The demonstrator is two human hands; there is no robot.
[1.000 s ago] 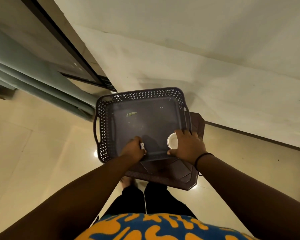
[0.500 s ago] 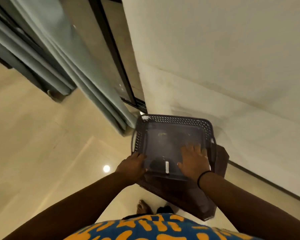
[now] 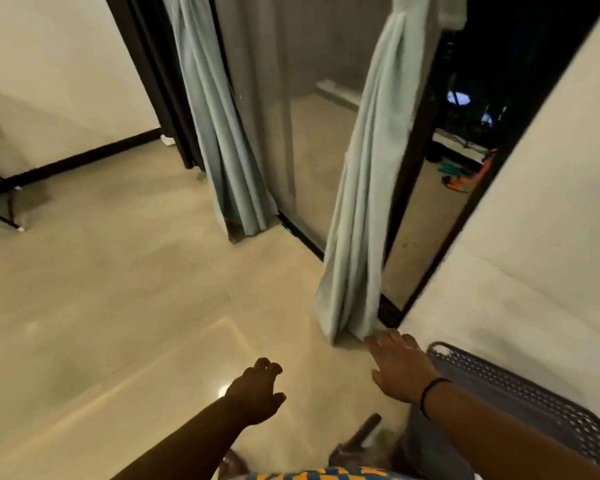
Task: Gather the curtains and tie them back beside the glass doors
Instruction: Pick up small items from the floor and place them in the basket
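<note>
Two pale blue-grey curtains hang in front of the black-framed glass doors [image 3: 312,140]. The left curtain [image 3: 219,133] hangs near the left frame. The right curtain [image 3: 368,188] is bunched into a narrow column reaching the floor near the right frame. My right hand [image 3: 397,367] reaches forward with straight fingers, fingertips just below that curtain's hem, holding nothing. My left hand [image 3: 257,389] hovers over the floor with loosely curled fingers, holding nothing, well short of either curtain.
A dark perforated plastic basket [image 3: 520,386] stands at the lower right against the white wall [image 3: 534,202], on a dark stand. A black metal frame [image 3: 0,209] is at the far left. Glossy beige floor tiles [image 3: 118,289] stretch ahead.
Both hands have left the basket and now reach forward holding nothing. The view has swung up from the basket to the glass doors and both curtains.
</note>
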